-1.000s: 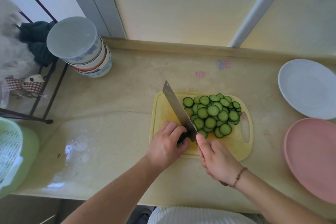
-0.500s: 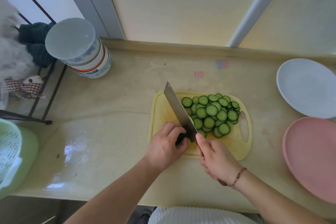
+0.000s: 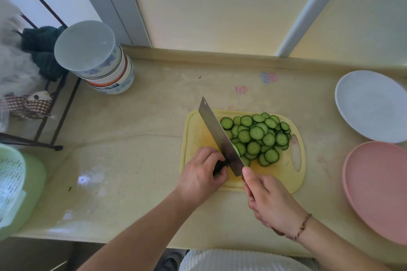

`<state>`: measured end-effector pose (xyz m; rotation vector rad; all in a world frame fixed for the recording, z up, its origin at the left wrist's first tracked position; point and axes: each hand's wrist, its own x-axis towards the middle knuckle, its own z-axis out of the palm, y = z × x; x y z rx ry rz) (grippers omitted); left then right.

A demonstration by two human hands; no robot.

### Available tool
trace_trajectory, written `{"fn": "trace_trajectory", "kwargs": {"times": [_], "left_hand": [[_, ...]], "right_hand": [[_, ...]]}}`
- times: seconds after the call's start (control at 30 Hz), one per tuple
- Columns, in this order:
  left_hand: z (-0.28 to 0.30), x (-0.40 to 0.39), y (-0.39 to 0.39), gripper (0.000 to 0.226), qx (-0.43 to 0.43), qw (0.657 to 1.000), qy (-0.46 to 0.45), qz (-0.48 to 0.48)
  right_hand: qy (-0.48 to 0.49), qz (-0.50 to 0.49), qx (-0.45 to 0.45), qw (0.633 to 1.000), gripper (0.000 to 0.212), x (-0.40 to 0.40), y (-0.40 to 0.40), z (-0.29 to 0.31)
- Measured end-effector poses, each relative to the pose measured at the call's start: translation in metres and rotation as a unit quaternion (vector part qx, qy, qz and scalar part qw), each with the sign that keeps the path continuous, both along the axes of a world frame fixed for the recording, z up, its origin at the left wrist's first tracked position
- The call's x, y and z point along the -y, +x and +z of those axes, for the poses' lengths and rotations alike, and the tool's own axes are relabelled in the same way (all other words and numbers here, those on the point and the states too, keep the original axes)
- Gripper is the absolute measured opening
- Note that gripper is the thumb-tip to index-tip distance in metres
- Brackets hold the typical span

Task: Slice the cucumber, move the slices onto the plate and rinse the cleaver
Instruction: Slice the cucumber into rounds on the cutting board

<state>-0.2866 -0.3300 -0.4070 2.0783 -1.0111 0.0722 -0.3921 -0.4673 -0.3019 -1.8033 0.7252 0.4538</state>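
Observation:
A yellow cutting board (image 3: 193,130) lies on the counter with a heap of green cucumber slices (image 3: 256,133) on its right half. The cleaver (image 3: 217,130) stands edge-down across the board, just left of the heap, and one slice leans against its blade. My right hand (image 3: 271,202) grips the cleaver's hidden handle, with a fingertip on the blade's near end. My left hand (image 3: 200,174) is curled over the short dark cucumber end (image 3: 219,166), pressed against the blade's left side. A white plate (image 3: 372,105) and a pink plate (image 3: 378,185) sit to the right of the board.
A stack of bowls (image 3: 94,57) stands at the back left beside a black wire rack (image 3: 44,116) with cloths. A green strainer basket (image 3: 15,185) sits at the left edge. The wall runs close behind the board.
Both hands and the cleaver stay at the cucumber's end. The blade has barely shifted.

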Motion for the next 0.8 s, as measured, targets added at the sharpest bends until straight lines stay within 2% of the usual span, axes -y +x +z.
{"fn": "trace_trajectory", "kwargs": {"times": [0.53, 0.8], "left_hand": [[-0.002, 0.001, -0.003, 0.016, 0.001, 1.0, -0.008, 0.01], [0.006, -0.004, 0.0, 0.013, 0.046, 0.997, 0.055, 0.006]], "right_hand": [[-0.044, 0.034, -0.022, 0.998, 0.055, -0.005, 0.018, -0.036], [0.013, -0.046, -0.042, 0.998, 0.057, 0.02, 0.011, -0.032]]}}
